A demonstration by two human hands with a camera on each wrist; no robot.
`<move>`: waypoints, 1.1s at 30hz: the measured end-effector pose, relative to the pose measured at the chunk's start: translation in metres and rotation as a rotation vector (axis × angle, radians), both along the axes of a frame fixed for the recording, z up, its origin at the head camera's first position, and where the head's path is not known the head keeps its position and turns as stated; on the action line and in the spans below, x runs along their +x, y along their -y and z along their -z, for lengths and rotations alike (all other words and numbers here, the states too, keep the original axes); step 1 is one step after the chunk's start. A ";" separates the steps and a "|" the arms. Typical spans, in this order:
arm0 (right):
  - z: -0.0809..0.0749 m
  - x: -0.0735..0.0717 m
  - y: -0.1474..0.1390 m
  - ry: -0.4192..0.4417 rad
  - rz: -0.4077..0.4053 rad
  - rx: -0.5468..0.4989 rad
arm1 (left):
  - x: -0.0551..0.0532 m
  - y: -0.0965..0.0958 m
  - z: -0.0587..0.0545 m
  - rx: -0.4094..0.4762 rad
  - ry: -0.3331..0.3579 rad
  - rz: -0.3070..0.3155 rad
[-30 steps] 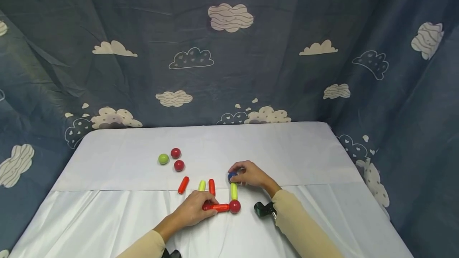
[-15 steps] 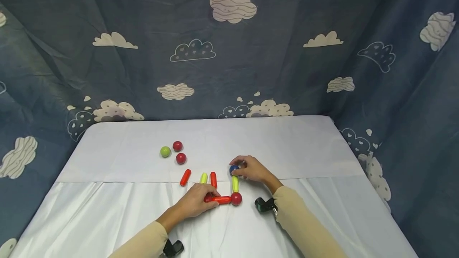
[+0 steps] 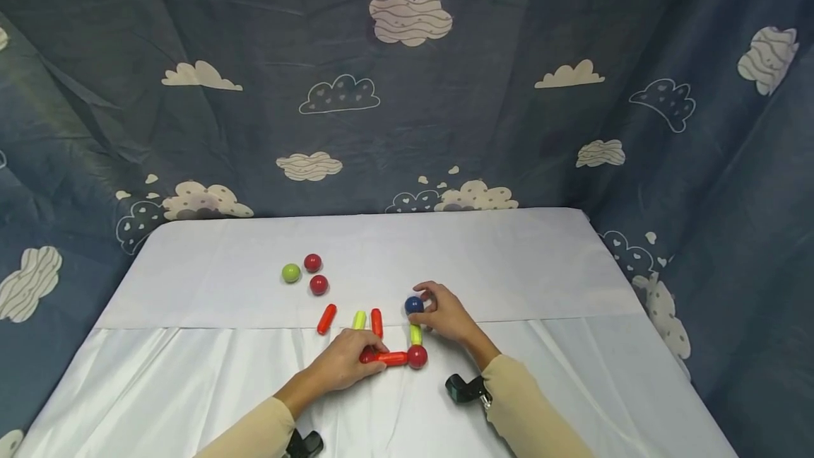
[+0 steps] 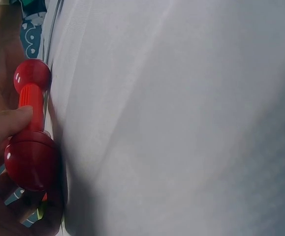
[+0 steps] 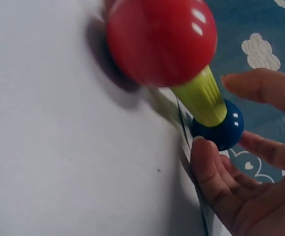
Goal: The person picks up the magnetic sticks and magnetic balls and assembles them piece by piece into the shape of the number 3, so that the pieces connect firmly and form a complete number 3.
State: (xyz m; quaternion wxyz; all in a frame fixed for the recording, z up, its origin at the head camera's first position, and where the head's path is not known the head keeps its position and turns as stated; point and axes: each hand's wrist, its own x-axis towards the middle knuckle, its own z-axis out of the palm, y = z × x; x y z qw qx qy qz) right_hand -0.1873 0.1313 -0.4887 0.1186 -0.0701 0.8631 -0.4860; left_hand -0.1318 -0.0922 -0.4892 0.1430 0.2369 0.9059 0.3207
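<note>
A chain of toy balls and rods lies on the white cloth. In the head view, a red rod [image 3: 396, 358] runs from a red ball under my left hand [image 3: 346, 359] to a red corner ball [image 3: 417, 357]. From there a yellow-green rod [image 5: 201, 98] leads away to a blue ball [image 3: 414, 304]. My left thumb lies on the red rod, and my fingers curl round the near red ball [image 4: 31, 164]. At the blue ball my right hand [image 3: 445, 313] has loosened: thumb and fingers stand spread about it, the thumb off its surface in the right wrist view.
Left of the chain lie a loose red rod [image 3: 327, 319], another red rod [image 3: 376, 322] and a yellow-green rod [image 3: 359, 320], close to my left hand. Farther back sit a green ball [image 3: 291, 273] and two red balls [image 3: 319, 285]. A cloud-patterned curtain [image 3: 407, 126] hangs behind the table.
My right fingers have drawn back from the blue ball, and more of it shows. The left hand keeps its hold. The head view has shifted slightly.
</note>
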 end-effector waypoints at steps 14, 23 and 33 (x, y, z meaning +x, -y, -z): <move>0.006 0.018 0.004 0.084 0.176 -0.137 | 0.001 0.001 0.001 0.010 -0.018 0.006; 0.006 0.020 0.002 0.114 0.189 -0.149 | 0.000 0.000 0.001 0.011 -0.040 0.015; 0.010 0.017 0.005 0.118 0.173 -0.124 | -0.001 0.000 0.001 0.021 -0.013 0.020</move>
